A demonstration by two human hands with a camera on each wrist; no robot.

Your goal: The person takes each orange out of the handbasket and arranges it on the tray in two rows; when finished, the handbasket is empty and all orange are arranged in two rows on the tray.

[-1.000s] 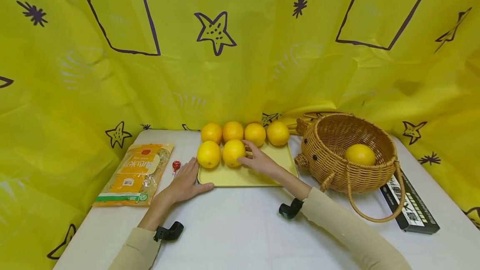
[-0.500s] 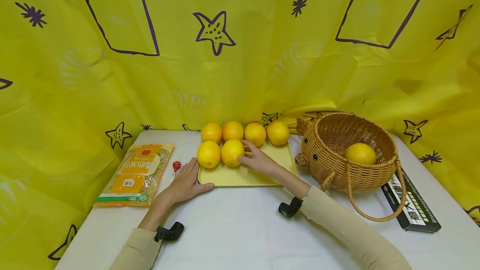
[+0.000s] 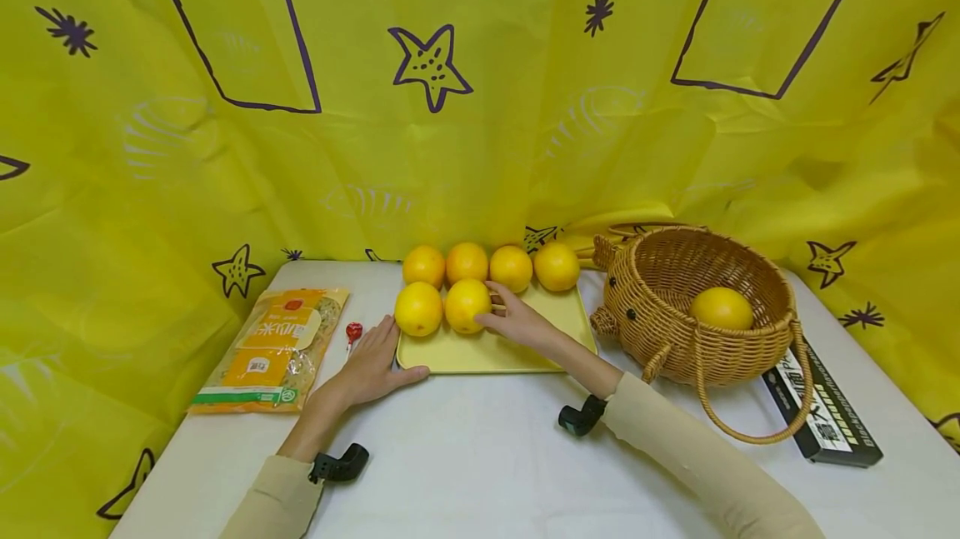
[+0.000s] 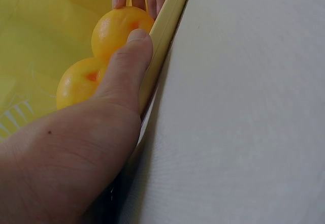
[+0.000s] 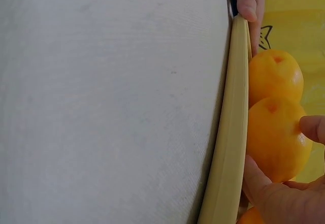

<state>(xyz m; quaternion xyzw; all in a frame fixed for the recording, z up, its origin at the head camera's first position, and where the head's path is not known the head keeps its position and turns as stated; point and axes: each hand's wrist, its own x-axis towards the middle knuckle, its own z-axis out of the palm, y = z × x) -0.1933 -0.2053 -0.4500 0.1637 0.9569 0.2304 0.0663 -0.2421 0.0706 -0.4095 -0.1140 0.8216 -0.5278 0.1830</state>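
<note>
In the head view, my right hand (image 3: pixel 521 324) holds the right-hand orange (image 3: pixel 468 306) of the front row, thumb and fingers spread around its right side. That orange stands on the yellow tray (image 3: pixel 480 354), side by side with another orange (image 3: pixel 418 309). The right wrist view shows the thumb low on the fruit and a fingertip (image 5: pixel 311 127) on its far side. At the tray's left front corner rests my left hand (image 3: pixel 372 364), fingers straight along the side and thumb on the front rim. Several more oranges (image 3: pixel 467 263) line the back of the tray.
A round wicker basket (image 3: pixel 667 347) with an animal face stands right of the tray, one orange (image 3: pixel 722 308) inside. Its handle hangs over a black box (image 3: pixel 825 414). On the left lie an orange food packet (image 3: pixel 270 351) and a red lollipop (image 3: pixel 354 331). Yellow cloth (image 3: pixel 495 156) hangs behind.
</note>
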